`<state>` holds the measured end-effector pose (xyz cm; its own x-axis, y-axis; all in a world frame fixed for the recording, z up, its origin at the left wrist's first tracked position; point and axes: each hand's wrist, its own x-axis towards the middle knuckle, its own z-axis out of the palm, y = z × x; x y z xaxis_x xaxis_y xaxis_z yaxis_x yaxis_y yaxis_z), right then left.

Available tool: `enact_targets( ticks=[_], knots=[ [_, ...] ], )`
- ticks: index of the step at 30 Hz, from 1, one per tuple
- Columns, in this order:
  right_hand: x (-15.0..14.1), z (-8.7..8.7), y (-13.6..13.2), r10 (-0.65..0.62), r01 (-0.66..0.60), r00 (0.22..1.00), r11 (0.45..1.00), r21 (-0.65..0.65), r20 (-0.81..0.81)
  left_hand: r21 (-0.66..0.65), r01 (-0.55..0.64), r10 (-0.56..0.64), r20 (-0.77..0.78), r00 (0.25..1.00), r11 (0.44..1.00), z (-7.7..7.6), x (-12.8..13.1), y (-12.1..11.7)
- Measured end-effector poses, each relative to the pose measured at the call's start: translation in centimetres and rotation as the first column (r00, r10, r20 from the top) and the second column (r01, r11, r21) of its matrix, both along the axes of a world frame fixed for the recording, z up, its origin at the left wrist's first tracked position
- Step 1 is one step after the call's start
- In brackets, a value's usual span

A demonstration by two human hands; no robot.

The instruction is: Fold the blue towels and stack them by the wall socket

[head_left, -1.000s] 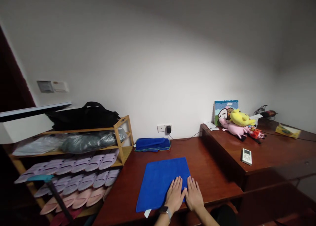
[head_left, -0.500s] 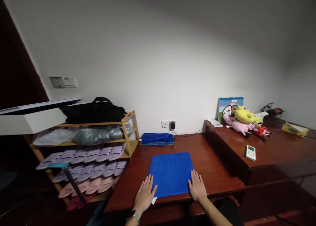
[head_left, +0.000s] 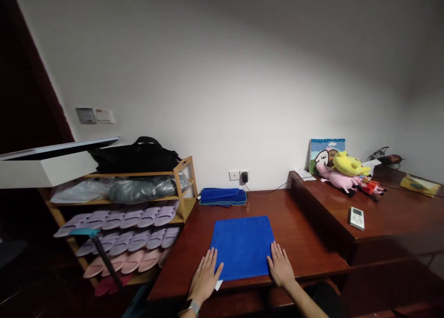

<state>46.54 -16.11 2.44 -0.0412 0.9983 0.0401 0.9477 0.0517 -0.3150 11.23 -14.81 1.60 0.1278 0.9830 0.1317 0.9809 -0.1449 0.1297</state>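
A flat blue microfibre towel (head_left: 242, 247) lies folded on the reddish-brown wooden desk (head_left: 305, 234), near its front edge. My left hand (head_left: 206, 276) rests flat on the desk, with its fingertips at the towel's lower left corner. My right hand (head_left: 280, 265) lies open against the towel's right edge, near the lower corner. A small white paper tag (head_left: 218, 285) pokes out beneath the towel's near edge. A black watch (head_left: 189, 307) circles my left wrist.
A stack of folded blue towels (head_left: 223, 196) lies against the wall, below a plugged-in charger (head_left: 244, 177). To the left stands a wooden shoe rack (head_left: 181, 183) holding several slippers. On a raised desk (head_left: 388, 216) at right are plush toys (head_left: 348, 170) and a white remote (head_left: 357, 218).
My hands have moved apart, from side by side at the towel's near edge to its two sides. The towel now looks squarer, and the whole scene has shifted as my head turned.
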Motion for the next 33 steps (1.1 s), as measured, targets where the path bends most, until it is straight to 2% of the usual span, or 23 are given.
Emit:
enact_targets(
  ticks=[3,6,8,13,16,18,23,29,31,33],
  knots=[
    [0.5,-0.1,0.4,-0.006,0.006,0.999,1.000,-0.009,-0.049,0.034,0.016,-0.016,-0.015,1.000,0.999,-0.5,-0.2,0.1],
    [1.3,0.6,2.3,-0.009,0.012,0.996,0.999,0.035,-0.089,0.063,0.025,-0.024,-0.013,1.000,0.998,-0.7,-0.3,0.0],
    [1.7,1.7,4.4,-0.009,0.015,0.996,0.998,0.062,-0.094,0.077,0.018,-0.018,-0.002,1.000,0.997,-0.7,-0.3,-0.2],
    [1.2,4.0,11.5,-0.002,0.003,0.998,1.000,0.019,-0.065,0.117,0.000,-0.004,0.027,1.000,0.993,-1.2,-0.5,-0.4],
    [0.3,3.8,14.9,0.035,-0.036,0.999,0.999,-0.027,-0.034,0.126,0.000,-0.004,0.030,1.000,0.992,-2.1,-1.0,-0.2],
    [-0.1,3.0,16.2,0.006,-0.007,1.000,0.998,-0.065,-0.010,0.132,0.005,-0.009,0.028,1.000,0.991,-2.8,-1.4,-0.1],
    [-0.4,1.1,16.7,-0.049,0.051,0.998,0.998,-0.043,0.034,0.155,0.016,-0.021,0.031,0.999,0.988,-3.3,-1.5,-0.3],
    [-0.2,1.0,16.4,-0.013,0.014,0.999,1.000,-0.024,0.031,0.128,0.020,-0.026,0.049,0.998,0.992,-3.6,-2.2,-0.4],
    [-0.2,1.0,16.5,-0.007,0.008,0.999,0.999,-0.033,0.037,0.189,-0.029,0.014,0.080,0.997,0.982,-3.1,-1.7,0.2],
    [-0.3,1.1,16.5,-0.008,0.009,0.999,0.999,-0.034,0.042,0.259,-0.090,0.059,0.125,0.990,0.962,-1.7,0.3,1.5]
  ],
)
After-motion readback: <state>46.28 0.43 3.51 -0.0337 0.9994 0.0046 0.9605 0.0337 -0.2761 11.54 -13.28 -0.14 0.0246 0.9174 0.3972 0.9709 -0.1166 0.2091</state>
